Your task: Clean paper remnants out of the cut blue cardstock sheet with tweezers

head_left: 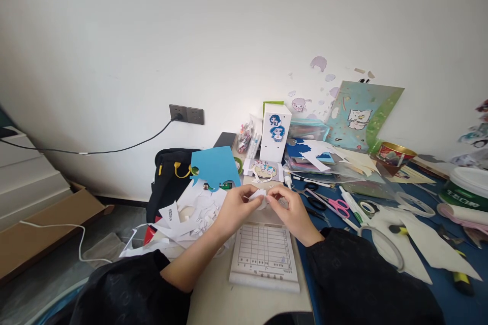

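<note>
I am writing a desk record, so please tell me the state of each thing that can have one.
Left hand: holding white paper
Right hand: holding the same paper
Form pad: lying flat
Wall socket: left outlet plugged, right outlet free
Blue sheet: cut irregularly
Lidded tub: closed
Gold container: open
Pink scissors: cannot tell

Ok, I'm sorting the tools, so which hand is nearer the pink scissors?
Right. The right hand is a little to the left of the pink scissors; the left hand is farther left, on the right hand's far side from them.
</note>
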Demonstrator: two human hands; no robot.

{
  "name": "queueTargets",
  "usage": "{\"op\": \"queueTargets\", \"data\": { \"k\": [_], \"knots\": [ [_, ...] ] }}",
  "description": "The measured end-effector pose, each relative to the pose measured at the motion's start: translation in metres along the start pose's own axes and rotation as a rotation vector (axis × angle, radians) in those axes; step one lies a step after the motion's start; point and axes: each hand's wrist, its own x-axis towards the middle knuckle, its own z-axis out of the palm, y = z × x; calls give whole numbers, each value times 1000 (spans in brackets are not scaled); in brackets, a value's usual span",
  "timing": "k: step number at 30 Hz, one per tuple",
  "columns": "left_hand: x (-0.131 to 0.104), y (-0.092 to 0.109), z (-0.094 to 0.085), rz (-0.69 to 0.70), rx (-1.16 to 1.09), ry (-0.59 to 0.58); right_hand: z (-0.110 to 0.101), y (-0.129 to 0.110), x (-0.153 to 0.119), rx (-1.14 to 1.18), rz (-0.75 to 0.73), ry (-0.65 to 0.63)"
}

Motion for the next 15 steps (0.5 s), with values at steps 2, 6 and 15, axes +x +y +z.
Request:
{"op": "queueTargets", "data": {
  "k": [2,6,15],
  "knots": [
    [-1,2,1,1,24,-22,-1,0,0,9,-6,13],
    [-3,3,2,11,60,-66,-1,1,1,27,-35,21],
    [-2,4,0,9,96,-27,-2,-1,1,63,-20,35]
  ]
}}
